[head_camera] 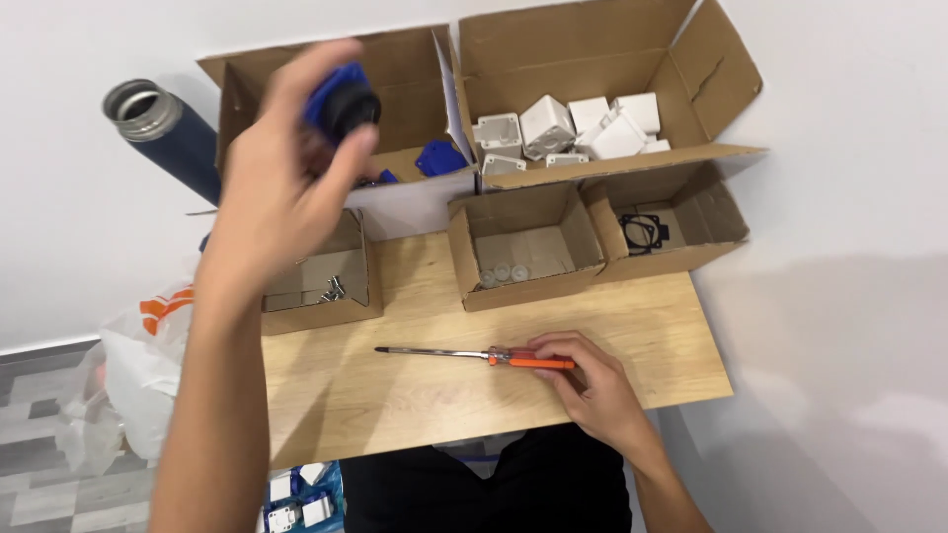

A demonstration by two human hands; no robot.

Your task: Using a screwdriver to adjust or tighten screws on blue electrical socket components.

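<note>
Two hands work over a wooden table (415, 395). Left hand (281, 183), raised toward upper left of the frame, has its grip closed around a blue and black plastic part (341, 104), fingers curled, forearm running up from the lower left. Right hand (592, 380) rests low at centre, fingers closed on the orange handle of a screwdriver (479, 354) lying flat, shaft pointing left. Open cardboard boxes (523, 247) line the far edge.
</note>
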